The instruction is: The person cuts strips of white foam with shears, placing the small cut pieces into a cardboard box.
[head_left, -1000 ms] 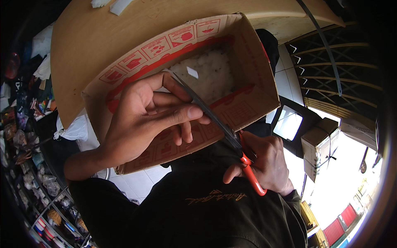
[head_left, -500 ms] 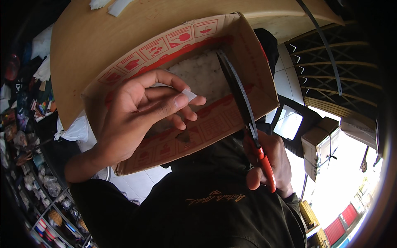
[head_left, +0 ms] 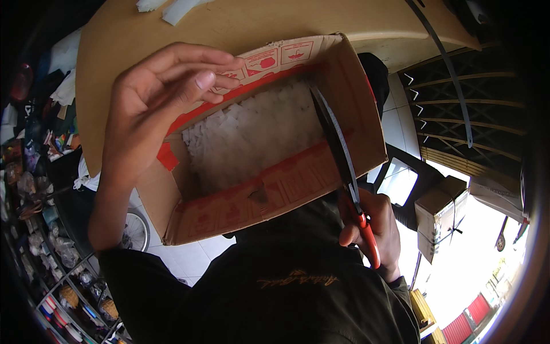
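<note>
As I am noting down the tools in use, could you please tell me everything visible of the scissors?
The scissors have long, slender blades, metal by their look, dark with a paler strip along one edge, and orange-red handles that look like plastic. The blades appear shut or nearly so, pointing away from the person, over the right-hand part of the open cardboard box. The person's right grip holds the handles and partly hides them. Whether the blades touch the box is unclear.
</note>
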### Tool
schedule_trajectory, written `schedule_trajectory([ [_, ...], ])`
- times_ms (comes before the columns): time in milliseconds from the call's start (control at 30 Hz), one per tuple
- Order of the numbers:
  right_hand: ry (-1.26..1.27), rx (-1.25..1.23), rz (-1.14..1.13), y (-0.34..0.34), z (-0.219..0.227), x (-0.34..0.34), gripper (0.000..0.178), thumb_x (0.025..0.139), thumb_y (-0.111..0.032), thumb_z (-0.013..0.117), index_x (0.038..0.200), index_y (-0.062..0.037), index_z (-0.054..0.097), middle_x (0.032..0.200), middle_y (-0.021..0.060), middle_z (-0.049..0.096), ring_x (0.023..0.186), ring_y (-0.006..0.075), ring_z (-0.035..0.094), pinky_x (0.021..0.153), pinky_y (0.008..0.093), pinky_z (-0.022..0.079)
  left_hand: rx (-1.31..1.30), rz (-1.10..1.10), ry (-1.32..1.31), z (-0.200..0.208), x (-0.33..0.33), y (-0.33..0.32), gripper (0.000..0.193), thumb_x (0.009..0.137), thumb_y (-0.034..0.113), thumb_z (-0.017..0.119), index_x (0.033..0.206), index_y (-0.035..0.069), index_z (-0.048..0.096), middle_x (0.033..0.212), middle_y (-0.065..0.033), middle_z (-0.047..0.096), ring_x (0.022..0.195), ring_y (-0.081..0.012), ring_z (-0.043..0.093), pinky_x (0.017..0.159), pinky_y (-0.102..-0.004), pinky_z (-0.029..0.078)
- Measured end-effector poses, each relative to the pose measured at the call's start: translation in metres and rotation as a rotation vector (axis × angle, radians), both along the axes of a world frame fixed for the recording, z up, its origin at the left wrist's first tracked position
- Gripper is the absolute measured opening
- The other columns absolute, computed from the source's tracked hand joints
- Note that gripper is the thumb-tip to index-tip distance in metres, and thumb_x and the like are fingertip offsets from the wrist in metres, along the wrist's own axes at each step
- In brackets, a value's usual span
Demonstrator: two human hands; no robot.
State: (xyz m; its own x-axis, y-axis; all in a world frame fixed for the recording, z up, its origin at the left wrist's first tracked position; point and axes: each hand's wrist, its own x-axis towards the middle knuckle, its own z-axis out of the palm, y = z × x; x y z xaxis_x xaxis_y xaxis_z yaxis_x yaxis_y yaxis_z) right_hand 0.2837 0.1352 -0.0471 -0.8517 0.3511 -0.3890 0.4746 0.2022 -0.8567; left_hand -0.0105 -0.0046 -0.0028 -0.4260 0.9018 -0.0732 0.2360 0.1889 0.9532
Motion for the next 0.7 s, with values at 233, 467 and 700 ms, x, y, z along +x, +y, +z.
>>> schedule_trajectory([
  [233,0.073,-0.005,-0.046,-0.001,-0.011,0.008,0.066,0.065,-0.062,0.075,0.078,-0.0001,0.054,0.064,0.0022,0.054,0.056,0.0112,0.048,0.053,0.0271,0.037,0.198,0.248,0.333,-0.003,-0.061,0.006,0.021,0.095,0.014,0.055,0.106,-0.002,0.062,0.1,-0.0143,0.069,0.084,-0.015,0.065,0.074,-0.026,0.049],
  [467,0.234,-0.323,-0.071,0.003,-0.046,0.017,0.051,0.07,-0.045,0.082,0.067,-0.0036,0.053,0.055,0.0012,0.048,0.05,0.0133,0.041,0.049,0.0293,0.032,0.13,0.41,0.492,-0.043,-0.115,0.017,0.015,0.092,0.014,0.061,0.101,0.002,0.063,0.088,-0.0069,0.068,0.074,-0.0108,0.06,0.066,-0.0247,0.047],
  [700,0.304,-0.366,-0.226,-0.017,-0.074,0.025,0.048,0.072,-0.043,0.081,0.067,-0.0048,0.052,0.056,-0.0025,0.046,0.05,0.0092,0.039,0.047,0.0254,0.028,-0.003,0.371,0.942,-0.059,-0.123,0.035,0.034,0.083,0.02,0.07,0.11,0.002,0.059,0.099,-0.0129,0.059,0.088,-0.0281,0.061,0.076,-0.0369,0.05],
])
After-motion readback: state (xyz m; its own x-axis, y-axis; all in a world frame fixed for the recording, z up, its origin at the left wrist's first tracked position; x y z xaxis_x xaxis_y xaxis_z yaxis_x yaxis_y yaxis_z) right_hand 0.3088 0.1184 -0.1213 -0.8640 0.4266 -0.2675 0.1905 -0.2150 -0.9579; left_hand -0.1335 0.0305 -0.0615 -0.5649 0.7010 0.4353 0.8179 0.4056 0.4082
